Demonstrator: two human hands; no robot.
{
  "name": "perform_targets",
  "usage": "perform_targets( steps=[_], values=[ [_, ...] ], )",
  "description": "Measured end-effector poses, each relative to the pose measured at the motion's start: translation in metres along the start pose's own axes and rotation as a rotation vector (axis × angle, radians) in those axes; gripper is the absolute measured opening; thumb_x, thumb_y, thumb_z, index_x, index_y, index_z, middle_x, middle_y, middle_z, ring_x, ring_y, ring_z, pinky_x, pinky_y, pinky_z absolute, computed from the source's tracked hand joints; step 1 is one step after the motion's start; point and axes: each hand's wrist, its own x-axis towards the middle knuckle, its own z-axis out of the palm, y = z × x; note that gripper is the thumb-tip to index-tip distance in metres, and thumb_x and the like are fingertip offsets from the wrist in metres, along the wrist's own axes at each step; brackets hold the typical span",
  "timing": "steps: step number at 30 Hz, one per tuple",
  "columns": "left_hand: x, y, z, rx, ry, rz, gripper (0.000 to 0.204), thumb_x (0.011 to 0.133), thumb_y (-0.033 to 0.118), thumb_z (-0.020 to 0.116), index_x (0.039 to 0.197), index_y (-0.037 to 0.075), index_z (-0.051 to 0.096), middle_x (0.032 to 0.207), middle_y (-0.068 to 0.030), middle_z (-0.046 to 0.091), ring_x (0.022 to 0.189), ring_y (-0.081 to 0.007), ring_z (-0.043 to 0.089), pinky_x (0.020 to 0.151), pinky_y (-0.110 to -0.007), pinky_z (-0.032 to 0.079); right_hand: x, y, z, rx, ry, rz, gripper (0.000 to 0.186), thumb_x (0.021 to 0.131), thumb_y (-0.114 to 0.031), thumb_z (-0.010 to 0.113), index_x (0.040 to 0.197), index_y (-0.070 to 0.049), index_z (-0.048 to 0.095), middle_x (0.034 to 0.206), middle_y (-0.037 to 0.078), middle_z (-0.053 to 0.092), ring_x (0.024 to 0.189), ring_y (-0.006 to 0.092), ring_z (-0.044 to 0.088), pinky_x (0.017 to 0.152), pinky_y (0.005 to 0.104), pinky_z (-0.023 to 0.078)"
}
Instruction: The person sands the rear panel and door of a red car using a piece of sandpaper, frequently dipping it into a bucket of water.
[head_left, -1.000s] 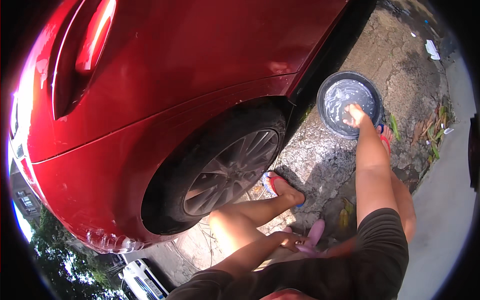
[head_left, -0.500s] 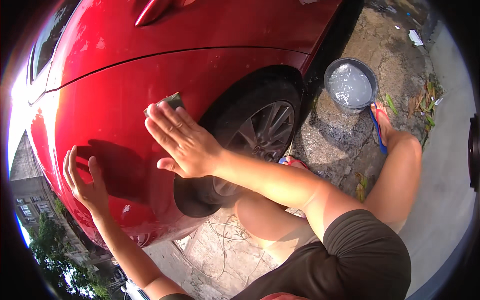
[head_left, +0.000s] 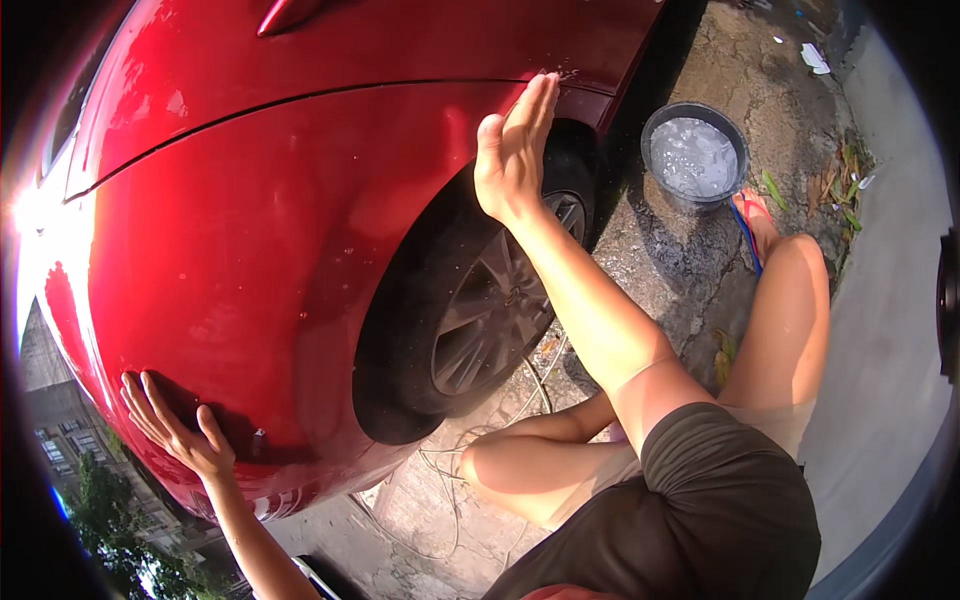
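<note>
Across the red car's side panel (head_left: pixel 235 240), my right hand (head_left: pixel 512 165) lies over the top of the wheel arch, fingers stretched and close together, tips at the dark panel seam. A flat green pad seen under these fingers a moment ago is now hidden, and it is not left on the panel. Small droplets show beside the fingertips. My left hand (head_left: pixel 185 440) is open low on the car's rounded corner, fingers spread and palm toward the paint; it holds nothing. Below my right forearm is the wheel (head_left: pixel 495 310), with grey spokes.
A dark bucket (head_left: pixel 742 150) of cloudy, sudsy water stands on wet concrete (head_left: pixel 680 275) at the right, beside my sandalled foot (head_left: pixel 755 220). A thin hose or cord (head_left: pixel 455 500) loops over the ground near my knee. Leaves (head_left: pixel 838 190) lie along a grey wall (head_left: pixel 895 300).
My right hand has swept rightward and up, from the middle of the panel to above the wheel arch; the pad left its former spot. My left hand has moved lower on the car's corner.
</note>
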Motion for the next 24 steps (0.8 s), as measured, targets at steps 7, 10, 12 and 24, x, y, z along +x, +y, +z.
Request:
perform_targets(
  steps=[7, 10, 12, 24],
  values=[
    [-0.007, -0.008, 0.003, -0.008, 0.002, 0.001, 0.082, 0.104, 0.064, 0.041, 0.159, 0.003, 0.042, 0.165, -0.0231, 0.038, 0.153, -0.0438, 0.033, 0.125, -0.060, 0.023, -0.016, 0.009, 0.000, -0.045, -0.092, -0.060, 0.123, 0.093, -0.086, 0.037, 0.163, 0.010, 0.005, 0.168, 0.039, -0.008, 0.158, 0.0539, 0.000, 0.126, 0.0627, 0.013],
    [-0.009, -0.008, 0.003, -0.010, 0.000, 0.000, 0.082, 0.105, 0.063, 0.041, 0.159, 0.002, 0.042, 0.164, -0.0232, 0.039, 0.153, -0.0439, 0.034, 0.125, -0.060, 0.024, 0.008, 0.010, -0.001, 0.062, 0.107, 0.140, 0.111, 0.098, -0.078, 0.037, 0.162, 0.009, 0.012, 0.168, 0.037, 0.004, 0.157, 0.0543, 0.006, 0.126, 0.0621, 0.014],
    [-0.009, -0.008, 0.006, -0.010, 0.000, -0.005, 0.081, 0.105, 0.063, 0.040, 0.159, 0.003, 0.042, 0.164, -0.0230, 0.040, 0.152, -0.0437, 0.035, 0.125, -0.060, 0.024, -0.014, -0.034, 0.028, -0.068, 0.094, -0.111, 0.100, 0.102, -0.071, 0.038, 0.161, 0.009, 0.021, 0.167, 0.036, 0.014, 0.156, 0.0543, 0.013, 0.126, 0.0611, 0.017],
    [-0.007, -0.006, 0.005, -0.015, 0.007, 0.006, 0.079, 0.105, 0.062, 0.043, 0.159, 0.004, 0.043, 0.163, -0.0227, 0.040, 0.152, -0.0431, 0.035, 0.125, -0.059, 0.024, 0.008, 0.002, 0.013, 0.009, 0.098, 0.256, 0.098, 0.108, -0.059, 0.039, 0.162, 0.012, 0.000, 0.169, 0.037, -0.006, 0.158, 0.0530, -0.001, 0.127, 0.0601, 0.007]
  ],
)
